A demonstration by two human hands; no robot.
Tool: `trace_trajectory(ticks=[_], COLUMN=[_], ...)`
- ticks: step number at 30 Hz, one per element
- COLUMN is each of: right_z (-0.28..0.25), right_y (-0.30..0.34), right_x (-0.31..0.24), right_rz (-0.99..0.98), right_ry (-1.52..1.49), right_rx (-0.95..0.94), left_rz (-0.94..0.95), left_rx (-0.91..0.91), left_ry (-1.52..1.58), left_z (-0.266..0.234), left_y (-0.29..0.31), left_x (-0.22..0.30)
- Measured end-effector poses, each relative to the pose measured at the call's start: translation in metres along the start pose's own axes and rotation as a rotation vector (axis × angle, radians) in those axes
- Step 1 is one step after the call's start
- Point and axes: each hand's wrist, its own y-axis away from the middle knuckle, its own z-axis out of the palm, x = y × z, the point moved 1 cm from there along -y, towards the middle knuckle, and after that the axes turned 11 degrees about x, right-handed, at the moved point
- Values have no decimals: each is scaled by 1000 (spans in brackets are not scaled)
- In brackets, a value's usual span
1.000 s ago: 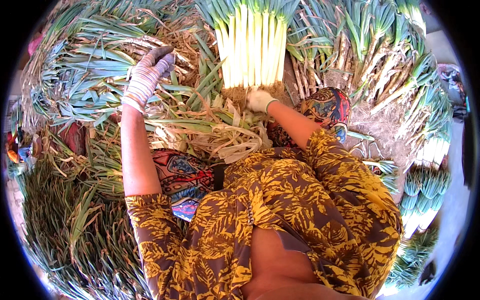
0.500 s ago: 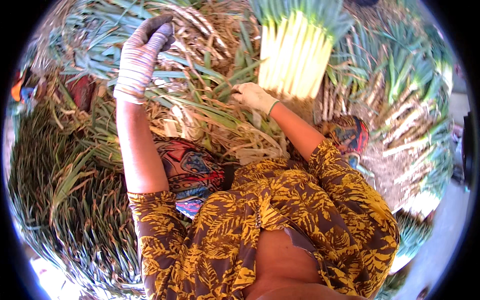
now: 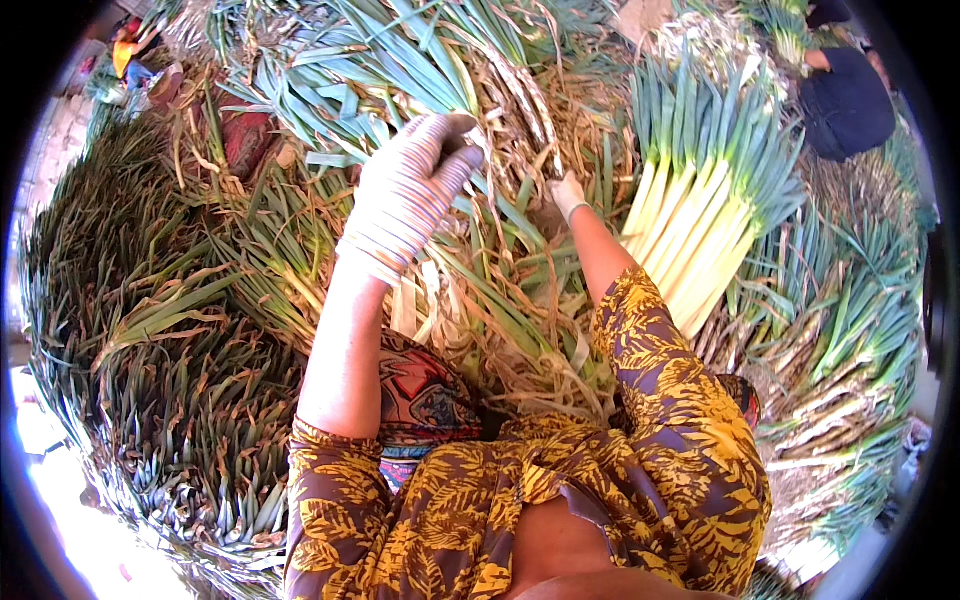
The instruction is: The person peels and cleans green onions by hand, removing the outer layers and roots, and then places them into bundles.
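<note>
My left hand, in a striped glove with darkened fingertips, is raised over the pile of leeks. Its fingers curl toward the thumb; whatever lies between them is hidden. Green leek leaves fan out just beyond it, and a dry strip hangs beside the fingertips. Farther out and to the right, my right hand, in a pale glove, is closed at the lower end of a brownish, untrimmed leek. Right of that forearm lies a bundle of cleaned leeks, with pale shafts and green tops.
Dry leaves and peelings heap up before my knees. A dense mass of upright leeks fills the left side. More untrimmed leeks lie at right. One person in dark clothing is at upper right, another in orange at far upper left.
My view has shifted. My right hand has reached farther forward and closed on the leek. The left hand now appears nearer the middle, and the cleaned bundle appears lower and farther right.
</note>
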Motion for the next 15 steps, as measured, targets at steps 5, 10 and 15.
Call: trace_trajectory(ticks=[5, 10, 15], right_z=[-21, -100, -151], right_y=[2, 89, 189], right_x=[-15, -48, -45], right_rz=[138, 178, 199], right_ry=[-305, -1011, -1072], right_rx=[-193, -621, -608], left_rz=[39, 42, -65], left_rx=[-22, -13, -69], left_ry=[-55, -13, 45], left_z=[6, 9, 15], left_y=[-8, -9, -17], left_x=[-7, -19, -23])
